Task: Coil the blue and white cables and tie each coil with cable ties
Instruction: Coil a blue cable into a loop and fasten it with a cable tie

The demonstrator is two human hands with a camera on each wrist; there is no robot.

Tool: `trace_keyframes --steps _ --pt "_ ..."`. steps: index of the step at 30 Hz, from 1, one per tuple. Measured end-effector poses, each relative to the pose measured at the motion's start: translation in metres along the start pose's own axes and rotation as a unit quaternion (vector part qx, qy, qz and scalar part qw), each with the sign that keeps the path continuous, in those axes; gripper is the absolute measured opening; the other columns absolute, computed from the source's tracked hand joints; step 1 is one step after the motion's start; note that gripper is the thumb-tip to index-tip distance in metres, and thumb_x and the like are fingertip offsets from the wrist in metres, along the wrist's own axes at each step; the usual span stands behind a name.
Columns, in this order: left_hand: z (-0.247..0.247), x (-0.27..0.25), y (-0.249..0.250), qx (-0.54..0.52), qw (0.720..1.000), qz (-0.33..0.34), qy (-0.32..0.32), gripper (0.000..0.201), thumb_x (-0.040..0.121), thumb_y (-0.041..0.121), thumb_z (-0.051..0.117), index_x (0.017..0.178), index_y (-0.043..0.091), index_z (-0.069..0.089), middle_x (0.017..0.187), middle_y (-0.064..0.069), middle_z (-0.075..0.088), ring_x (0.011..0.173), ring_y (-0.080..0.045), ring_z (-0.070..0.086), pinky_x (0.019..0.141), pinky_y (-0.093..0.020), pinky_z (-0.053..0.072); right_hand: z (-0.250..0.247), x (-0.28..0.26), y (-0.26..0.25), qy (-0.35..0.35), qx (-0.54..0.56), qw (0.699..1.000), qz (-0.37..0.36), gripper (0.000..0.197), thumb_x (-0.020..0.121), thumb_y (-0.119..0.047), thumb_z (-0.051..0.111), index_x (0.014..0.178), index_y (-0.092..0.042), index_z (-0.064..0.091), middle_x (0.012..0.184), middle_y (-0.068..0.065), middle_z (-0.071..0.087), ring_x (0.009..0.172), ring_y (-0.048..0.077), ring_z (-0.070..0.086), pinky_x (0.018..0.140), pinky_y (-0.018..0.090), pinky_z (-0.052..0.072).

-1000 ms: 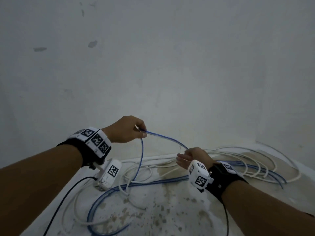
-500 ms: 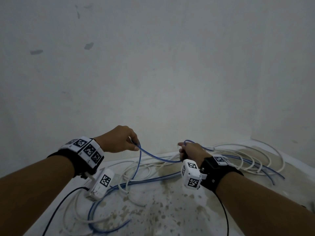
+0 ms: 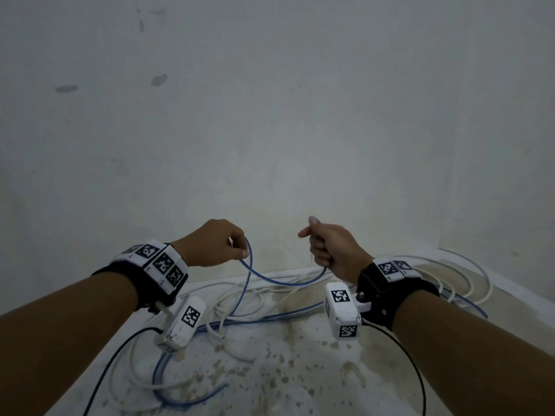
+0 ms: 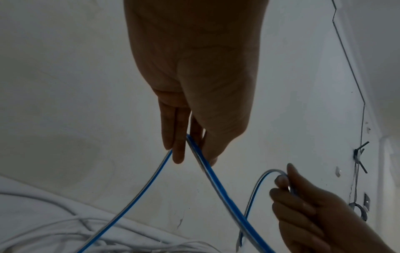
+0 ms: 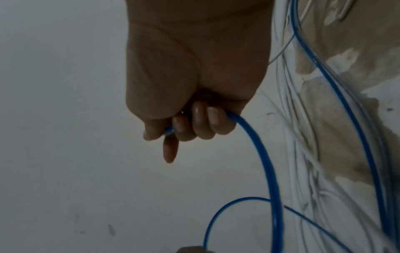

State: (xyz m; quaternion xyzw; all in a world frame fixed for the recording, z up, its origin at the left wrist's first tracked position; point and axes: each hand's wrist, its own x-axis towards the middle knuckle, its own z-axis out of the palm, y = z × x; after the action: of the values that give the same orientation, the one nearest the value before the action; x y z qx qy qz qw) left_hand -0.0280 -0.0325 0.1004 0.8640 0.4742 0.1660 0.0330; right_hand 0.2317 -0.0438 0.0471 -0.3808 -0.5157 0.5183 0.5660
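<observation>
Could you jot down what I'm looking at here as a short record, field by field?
Left hand: pinches the blue cable
Right hand: grips the same cable in its curled fingers
Span between hands: sags in a loop
White cable: loose on the floor, untouched
Floor: stained, by a pale wall
Cable ties: none visible

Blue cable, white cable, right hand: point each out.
Blue cable (image 3: 282, 282): head view, sagging span between the hands.
White cable (image 3: 474, 283): head view, loop lying far right.
Right hand (image 3: 333, 250): head view, back of the hand gripping the blue cable.
</observation>
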Motion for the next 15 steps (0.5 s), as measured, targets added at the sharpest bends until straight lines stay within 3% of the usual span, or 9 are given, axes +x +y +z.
trace_keyframes --steps 2,6,8,10,11,13,15 --pt "0.002 0.0 -0.001 -0.001 1.0 -0.006 0.019 0.007 0.085 0.022 0.072 0.09 0.025 0.069 0.098 0.011 0.062 0.078 -0.008 0.063 0.074 -0.023 0.046 0.003 0.0 -0.011 0.009 0.031 0.999 -0.019 0.041 0.103 -0.038 0.045 0.082 -0.006 0.059 0.057 0.0 0.025 0.045 0.013 0.019 0.043 0.025 0.017" --pt "0.003 0.001 -0.001 -0.034 0.998 -0.044 0.034 0.036 0.083 0.009 0.068 0.115 0.023 0.059 0.121 0.001 0.041 0.083 -0.021 0.064 0.078 -0.028 0.05 0.008 -0.003 -0.029 -0.023 0.049 0.998 -0.028 0.042 0.104 -0.035 0.043 0.083 -0.004 0.062 0.054 -0.001 0.032 0.042 0.012 0.024 0.04 0.025 0.022" --pt "0.002 0.002 0.003 -0.052 0.994 -0.092 0.042 0.044 0.082 0.008 0.068 0.122 0.02 0.052 0.115 -0.002 0.043 0.084 -0.028 0.061 0.082 -0.037 0.052 0.011 -0.004 -0.034 -0.028 0.044 0.998 -0.032 0.044 0.104 -0.036 0.041 0.091 -0.003 0.066 0.054 -0.001 0.027 0.042 0.012 0.019 0.039 0.024 0.019" --pt "-0.001 0.002 0.009 -0.138 0.975 -0.167 0.047 0.045 0.085 0.002 0.065 0.123 0.011 0.044 0.101 -0.005 0.051 0.088 -0.024 0.06 0.081 -0.037 0.052 0.012 -0.004 -0.036 -0.016 0.03 0.999 -0.041 0.048 0.105 -0.041 0.036 0.107 -0.005 0.068 0.055 -0.003 0.02 0.044 0.011 0.014 0.039 0.023 0.015" --pt "-0.003 0.001 0.013 -0.223 0.95 -0.215 0.049 0.037 0.087 -0.003 0.06 0.118 0.007 0.043 0.099 -0.01 0.055 0.09 -0.025 0.063 0.081 -0.036 0.055 0.012 -0.004 -0.036 -0.008 0.016 0.999 -0.045 0.047 0.106 -0.043 0.034 0.115 -0.009 0.066 0.055 -0.004 0.019 0.045 0.011 0.013 0.039 0.023 0.014" --pt "-0.008 0.002 0.013 -0.391 0.866 -0.308 0.039 0.014 0.089 -0.012 0.046 0.099 -0.002 0.047 0.099 -0.024 0.058 0.089 -0.029 0.067 0.088 -0.04 0.055 0.011 -0.004 -0.036 0.008 -0.025 0.999 -0.048 0.042 0.107 -0.039 0.032 0.12 -0.014 0.063 0.054 -0.004 0.022 0.045 0.011 0.015 0.04 0.023 0.015" --pt "-0.015 0.0 0.006 -0.507 0.784 -0.355 0.045 0.014 0.088 -0.011 0.04 0.095 -0.006 0.05 0.098 -0.026 0.061 0.08 -0.028 0.065 0.094 -0.038 0.052 0.007 -0.006 -0.031 0.021 -0.09 0.995 -0.035 0.039 0.107 -0.033 0.034 0.113 -0.011 0.065 0.052 -0.004 0.026 0.044 0.011 0.017 0.04 0.023 0.016"
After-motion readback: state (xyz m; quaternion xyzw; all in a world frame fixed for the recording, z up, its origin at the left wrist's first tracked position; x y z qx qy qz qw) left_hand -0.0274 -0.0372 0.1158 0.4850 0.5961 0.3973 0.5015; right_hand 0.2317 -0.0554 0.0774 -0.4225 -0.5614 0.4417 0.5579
